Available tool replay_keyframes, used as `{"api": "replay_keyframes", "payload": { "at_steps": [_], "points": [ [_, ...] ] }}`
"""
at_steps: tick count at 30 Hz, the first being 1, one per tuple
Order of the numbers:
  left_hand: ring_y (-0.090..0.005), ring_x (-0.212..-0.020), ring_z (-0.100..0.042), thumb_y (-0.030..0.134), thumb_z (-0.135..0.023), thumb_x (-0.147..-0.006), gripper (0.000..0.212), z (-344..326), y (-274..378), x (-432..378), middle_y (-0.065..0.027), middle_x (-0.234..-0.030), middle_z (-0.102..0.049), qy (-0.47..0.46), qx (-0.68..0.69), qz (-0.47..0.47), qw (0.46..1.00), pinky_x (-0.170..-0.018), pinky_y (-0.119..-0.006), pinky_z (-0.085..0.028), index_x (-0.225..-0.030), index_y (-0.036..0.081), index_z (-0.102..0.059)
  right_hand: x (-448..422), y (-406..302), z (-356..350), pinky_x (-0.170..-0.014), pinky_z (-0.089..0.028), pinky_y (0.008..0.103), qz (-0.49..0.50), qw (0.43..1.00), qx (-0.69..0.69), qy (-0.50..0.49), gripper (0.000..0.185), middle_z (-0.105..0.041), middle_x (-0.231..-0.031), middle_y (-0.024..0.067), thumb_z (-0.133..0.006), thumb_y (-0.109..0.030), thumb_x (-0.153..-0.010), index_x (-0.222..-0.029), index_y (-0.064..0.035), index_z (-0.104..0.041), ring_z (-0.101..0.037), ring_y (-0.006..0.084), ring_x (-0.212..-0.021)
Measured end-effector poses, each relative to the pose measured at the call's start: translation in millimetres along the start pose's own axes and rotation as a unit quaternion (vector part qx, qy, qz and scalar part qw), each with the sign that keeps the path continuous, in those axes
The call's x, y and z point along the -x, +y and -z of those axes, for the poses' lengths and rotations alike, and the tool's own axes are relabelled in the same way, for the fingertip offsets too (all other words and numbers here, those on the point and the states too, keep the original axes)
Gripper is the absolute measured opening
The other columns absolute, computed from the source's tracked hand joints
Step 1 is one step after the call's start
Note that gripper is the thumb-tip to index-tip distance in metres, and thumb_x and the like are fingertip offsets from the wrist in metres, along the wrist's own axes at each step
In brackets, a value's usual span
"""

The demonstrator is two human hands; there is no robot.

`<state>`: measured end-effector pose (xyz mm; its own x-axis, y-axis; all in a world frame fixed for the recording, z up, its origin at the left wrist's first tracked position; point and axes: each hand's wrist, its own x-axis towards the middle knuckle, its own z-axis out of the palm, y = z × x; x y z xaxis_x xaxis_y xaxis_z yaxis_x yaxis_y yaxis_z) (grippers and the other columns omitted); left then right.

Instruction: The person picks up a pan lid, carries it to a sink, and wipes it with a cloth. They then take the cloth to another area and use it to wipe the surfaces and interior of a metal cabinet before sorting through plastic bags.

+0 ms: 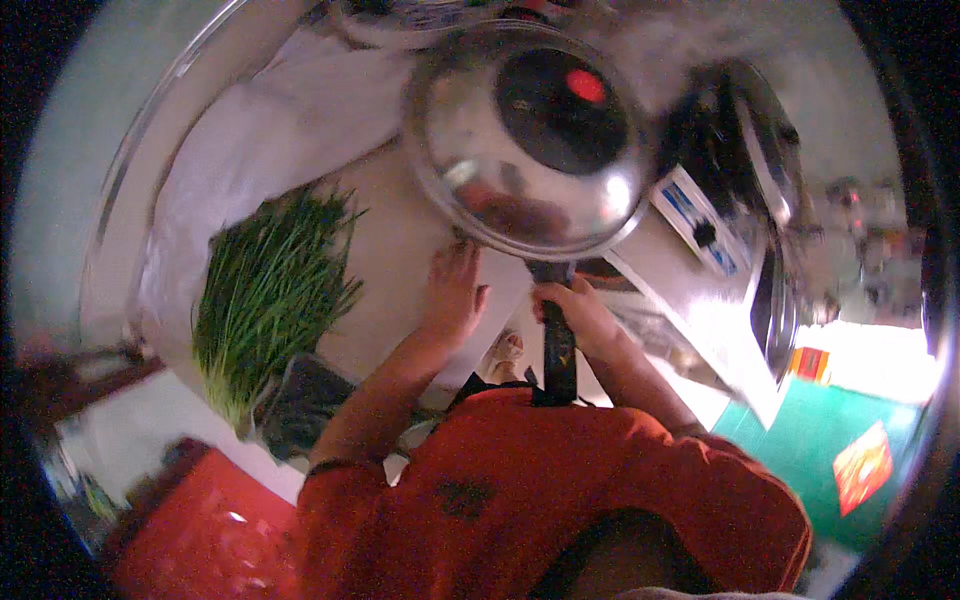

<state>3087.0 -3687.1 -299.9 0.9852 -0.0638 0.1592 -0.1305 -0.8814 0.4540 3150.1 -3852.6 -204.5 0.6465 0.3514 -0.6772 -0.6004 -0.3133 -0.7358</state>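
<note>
A round steel pan point(465, 142) with a long black handle point(560, 352) is before me, its shiny surface facing the camera and a dark disc with a red spot at its middle. My right hand point(577, 307) is closed around the handle near the rim. My left hand point(454, 296) has its fingers extended up to the pan's lower left edge; whether the fingertips touch it is unclear. To the left, a large bunch of long thin green stalks point(274, 292) lies on the light surface point(382, 300), beside a dark cloth or bag point(307, 405).
A whitish cloth or plastic sheet point(277, 127) spreads behind the greens. On the right are a white and blue packet or device point(701, 221) and blurred dark cookware point(765, 165). A red item point(217, 525) stands at lower left, a green surface point(810, 442) at lower right.
</note>
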Motion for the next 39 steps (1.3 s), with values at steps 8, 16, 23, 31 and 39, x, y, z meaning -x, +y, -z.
{"api": "replay_keyframes", "payload": {
  "at_steps": [8,16,23,31,39],
  "points": [
    [-0.0340,-0.115,-0.030,0.020,-0.057,-0.070,0.061,0.4,26.7,29.7,-0.0193,-0.122,-0.034,0.010,-0.050,-0.026,0.998,-0.094,-0.048,-0.022,-0.120,-0.003,-0.031,-9.1,17.4,7.6,-0.058,-0.046,0.0274,0.027,0.988,-0.147,-0.028,0.036,-0.057,-0.073,0.0105,-0.056,-0.019,-0.074,-0.099,0.0044,-0.046,-0.055,0.0189,-0.063],
    [-0.0389,-0.114,-0.028,0.025,-0.048,-0.076,0.046,-39.8,85.9,135.9,-0.0216,-0.121,-0.033,-0.056,-0.011,-0.095,0.994,-0.093,-0.049,-0.023,-0.114,0.001,-0.040,90.9,157.2,106.6,-0.057,-0.043,0.0289,0.134,0.990,0.030,0.037,0.030,-0.055,-0.070,0.0066,-0.049,-0.030,-0.081,-0.079,0.0000,-0.050,-0.051,0.0142,-0.060],
    [-0.0338,-0.117,-0.025,0.020,-0.048,-0.079,0.042,-97.3,207.9,110.2,-0.0172,-0.125,-0.030,-0.195,0.091,-0.142,0.966,-0.095,-0.043,-0.024,-0.116,0.002,-0.038,240.8,432.2,227.7,-0.045,-0.040,0.0272,-0.098,0.895,-0.310,0.305,0.035,-0.056,-0.074,0.0063,-0.047,-0.040,-0.079,-0.087,-0.0067,-0.051,-0.052,0.0141,-0.055],
    [-0.0311,-0.103,-0.042,0.013,-0.048,-0.077,0.039,-184.4,365.2,78.4,-0.0164,-0.113,-0.043,-0.302,0.195,-0.272,0.893,-0.085,-0.036,-0.035,-0.113,-0.001,-0.040,393.5,639.2,178.8,-0.045,-0.041,0.0269,-0.120,0.644,-0.559,0.509,0.021,-0.053,-0.065,0.0074,-0.044,-0.026,-0.081,-0.079,-0.0055,-0.047,-0.051,0.0151,-0.054],
    [-0.0232,-0.091,-0.050,0.004,-0.046,-0.080,0.024,-222.3,448.3,-1.0,-0.0130,-0.103,-0.051,-0.298,0.206,-0.292,0.885,-0.076,-0.030,-0.041,-0.104,0.000,-0.050,350.6,682.5,158.6,-0.032,-0.031,0.0352,-0.226,0.633,-0.459,0.581,0.017,-0.045,-0.049,0.0082,-0.043,-0.012,-0.072,-0.060,-0.0015,-0.047,-0.041,0.0180,-0.037]
  ]
}}
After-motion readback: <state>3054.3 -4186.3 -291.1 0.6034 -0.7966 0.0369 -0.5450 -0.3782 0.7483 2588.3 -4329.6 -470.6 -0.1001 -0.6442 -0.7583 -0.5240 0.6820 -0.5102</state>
